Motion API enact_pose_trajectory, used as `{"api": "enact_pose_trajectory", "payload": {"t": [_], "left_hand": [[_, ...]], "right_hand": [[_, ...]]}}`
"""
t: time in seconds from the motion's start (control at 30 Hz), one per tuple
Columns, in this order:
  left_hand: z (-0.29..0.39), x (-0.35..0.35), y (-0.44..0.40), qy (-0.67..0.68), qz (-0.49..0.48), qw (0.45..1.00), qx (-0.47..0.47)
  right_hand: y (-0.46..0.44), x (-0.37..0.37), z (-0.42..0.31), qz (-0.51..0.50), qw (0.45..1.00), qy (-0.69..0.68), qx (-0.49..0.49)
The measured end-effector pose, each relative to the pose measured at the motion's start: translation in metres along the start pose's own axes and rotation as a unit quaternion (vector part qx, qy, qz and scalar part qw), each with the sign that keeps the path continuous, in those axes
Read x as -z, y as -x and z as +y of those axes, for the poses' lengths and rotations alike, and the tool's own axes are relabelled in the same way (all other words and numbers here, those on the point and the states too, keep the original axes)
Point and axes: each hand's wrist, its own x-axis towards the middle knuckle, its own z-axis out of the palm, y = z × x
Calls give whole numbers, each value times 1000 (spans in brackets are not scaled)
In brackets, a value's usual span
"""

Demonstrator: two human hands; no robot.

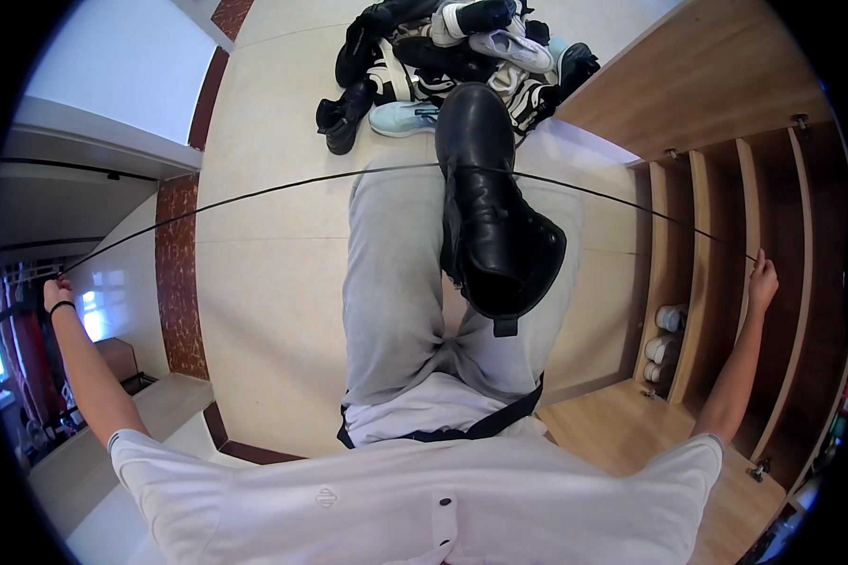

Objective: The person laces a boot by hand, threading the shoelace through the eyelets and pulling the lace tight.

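Note:
A black leather lace-up boot [485, 217] rests across my thighs, its toe pointing away from me and its open shaft toward me. A long black shoelace [363, 173] crosses the boot at the low end of its lacing area and runs out to both sides. My left hand [58, 292], far out to the left with a black band at the wrist, is closed on one end of the lace. Out to the right, in front of the cabinet, my right hand [763, 280] pinches the other end. The lace looks nearly taut.
A heap of mixed shoes [443, 56] lies on the tiled floor [273, 311] beyond my knees. To my right stands an open wooden shoe cabinet [702, 188], with several light-coloured shoes [661, 348] on a low shelf. A cabinet door [707, 75] juts out at the upper right.

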Motion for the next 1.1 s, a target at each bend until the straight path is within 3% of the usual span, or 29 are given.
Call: {"api": "enact_pose_trajectory", "payload": {"t": [0.13, 0.2, 0.3, 0.33, 0.4, 0.43, 0.5, 0.57, 0.6, 0.67, 0.73, 0.83, 0.93, 1.0, 1.07, 1.1], "left_hand": [[7, -3, 2, 38, -42, 998, -15], [7, -13, 4, 87, -135, 986, -42], [20, -49, 38, 84, -208, 974, -37], [24, -63, 54, 76, -237, 968, -36], [35, -96, 91, 62, -303, 951, -28], [40, -114, 109, 56, -338, 939, -21], [47, -155, 149, 70, -389, 918, -22], [50, -194, 167, 90, -459, 883, -26], [51, -214, 170, 98, -481, 871, -30], [50, -263, 247, 96, -625, 774, -29], [42, -306, 377, 31, -533, 835, -133], [36, -346, 473, -129, -650, 718, -214], [19, -367, 564, -200, -667, 631, -343], [10, -373, 614, -212, -695, 560, -396], [-4, -383, 644, -174, -791, 498, -311], [-18, -387, 660, -160, -797, 477, -333]], "right_hand": [[6, -6, 4, -22, 1000, -6, 12], [14, -8, 2, -24, 999, -7, 21], [20, -28, 37, -283, 951, -119, -38], [24, -33, 44, -283, 951, -119, -38], [37, -39, 45, -495, 861, -99, -63], [47, -34, 26, -494, 861, -100, -64], [70, -11, -53, -591, 798, 79, -84], [76, -45, -57, -432, 883, 15, 184], [87, -35, -102, -415, 881, -92, 205], [128, -4, -216, -389, 850, -265, 237], [165, 19, -289, -361, 804, -359, 305], [208, 30, -356, -288, 762, -385, 434], [217, 25, -369, -283, 749, -342, 492], [225, 33, -368, -291, 758, -342, 472], [235, 45, -365, -415, 744, -438, 286], [242, 51, -363, -416, 744, -439, 285]]}}
